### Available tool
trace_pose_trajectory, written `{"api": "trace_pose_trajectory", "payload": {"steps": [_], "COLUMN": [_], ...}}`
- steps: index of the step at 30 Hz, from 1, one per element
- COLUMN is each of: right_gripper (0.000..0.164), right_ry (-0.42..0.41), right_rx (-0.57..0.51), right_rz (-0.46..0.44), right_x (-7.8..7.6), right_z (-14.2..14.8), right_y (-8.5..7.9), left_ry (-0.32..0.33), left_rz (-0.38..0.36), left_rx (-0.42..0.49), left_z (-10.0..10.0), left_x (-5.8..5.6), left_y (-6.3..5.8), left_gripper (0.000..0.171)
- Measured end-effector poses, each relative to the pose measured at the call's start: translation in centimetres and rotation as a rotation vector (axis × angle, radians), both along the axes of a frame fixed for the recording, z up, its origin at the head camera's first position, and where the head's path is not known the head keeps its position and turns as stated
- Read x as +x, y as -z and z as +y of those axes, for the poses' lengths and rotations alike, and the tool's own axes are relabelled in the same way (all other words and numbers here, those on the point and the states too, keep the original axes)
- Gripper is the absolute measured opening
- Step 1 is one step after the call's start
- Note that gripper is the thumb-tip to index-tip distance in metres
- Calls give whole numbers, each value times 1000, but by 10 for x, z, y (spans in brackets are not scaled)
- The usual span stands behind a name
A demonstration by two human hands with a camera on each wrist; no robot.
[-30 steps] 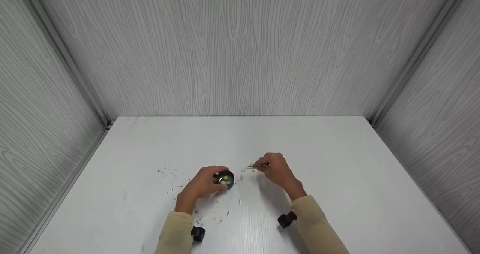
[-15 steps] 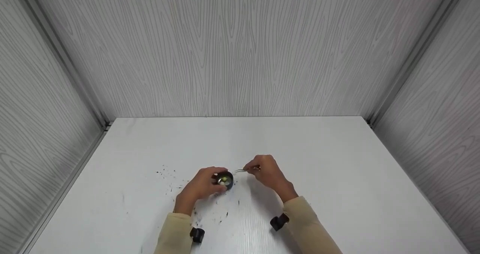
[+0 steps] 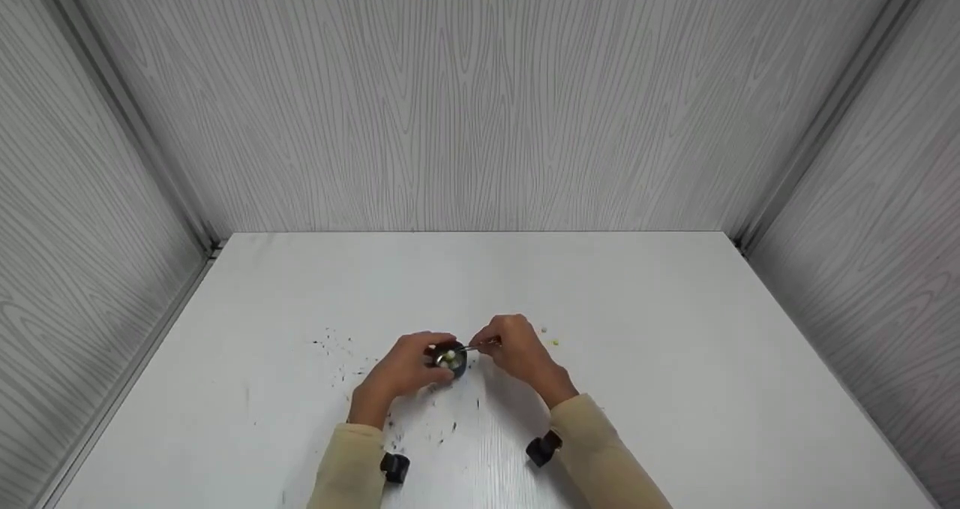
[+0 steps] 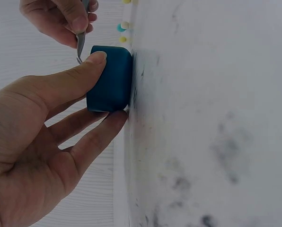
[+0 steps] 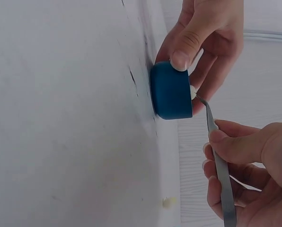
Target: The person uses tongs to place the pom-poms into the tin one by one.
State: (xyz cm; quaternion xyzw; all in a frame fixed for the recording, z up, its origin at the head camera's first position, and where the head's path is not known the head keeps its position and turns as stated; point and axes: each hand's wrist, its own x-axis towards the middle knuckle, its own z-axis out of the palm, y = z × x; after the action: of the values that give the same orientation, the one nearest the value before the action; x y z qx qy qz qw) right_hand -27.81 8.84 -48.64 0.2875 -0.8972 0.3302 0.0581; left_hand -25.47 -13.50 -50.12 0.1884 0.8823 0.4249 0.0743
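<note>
My left hand grips a small blue cup between thumb and fingers, steadying it upright on the table. Light-coloured little balls show inside it in the head view. Just right of the cup, my right hand pinches bent-tip metal tweezers. In the right wrist view, their tip meets a white ball at the cup's mouth. From the left wrist view, the cup hides the tweezers' very tip.
A few small balls lie loose beyond the right hand, among them a yellow one and a teal one. Dark smudges mark the white table near the left hand. Wood-grain panels enclose the back and sides.
My right hand has moved left with the tweezers, bringing their tip from beside the loose balls to the cup's mouth. The left hand and cup have stayed in place.
</note>
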Motion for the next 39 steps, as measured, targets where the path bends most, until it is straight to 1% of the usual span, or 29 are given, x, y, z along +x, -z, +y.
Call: {"api": "trace_pose_trajectory", "payload": {"steps": [5, 9, 14, 19, 23, 31, 35, 39], "right_gripper": [15, 17, 18, 16, 16, 17, 16, 15], "right_ry": [-8, -1, 3, -3, -4, 31, 64, 118], "right_rx": [11, 23, 27, 44, 27, -33, -63, -86], "right_rz": [1, -16, -34, -19, -15, -6, -10, -1], "right_x": [0, 0, 1, 1, 1, -5, -9, -15], "right_z": [-7, -9, -11, -9, -1, 24, 37, 48], "right_y": [2, 4, 3, 2, 1, -5, -8, -9], "left_ry": [3, 0, 0, -5, -21, -51, -59, -61], "left_rz": [-2, -12, -22, -27, -21, -27, -39, -50], "left_rx": [-5, -6, -7, -17, -27, -41, -46, -38], "left_z": [0, 0, 0, 0, 0, 1, 2, 1], "left_x": [1, 2, 0, -1, 0, 3, 4, 4], "left_y": [-2, -3, -2, -2, -1, -2, -2, -3], "left_gripper": [53, 54, 54, 55, 55, 56, 56, 56]}}
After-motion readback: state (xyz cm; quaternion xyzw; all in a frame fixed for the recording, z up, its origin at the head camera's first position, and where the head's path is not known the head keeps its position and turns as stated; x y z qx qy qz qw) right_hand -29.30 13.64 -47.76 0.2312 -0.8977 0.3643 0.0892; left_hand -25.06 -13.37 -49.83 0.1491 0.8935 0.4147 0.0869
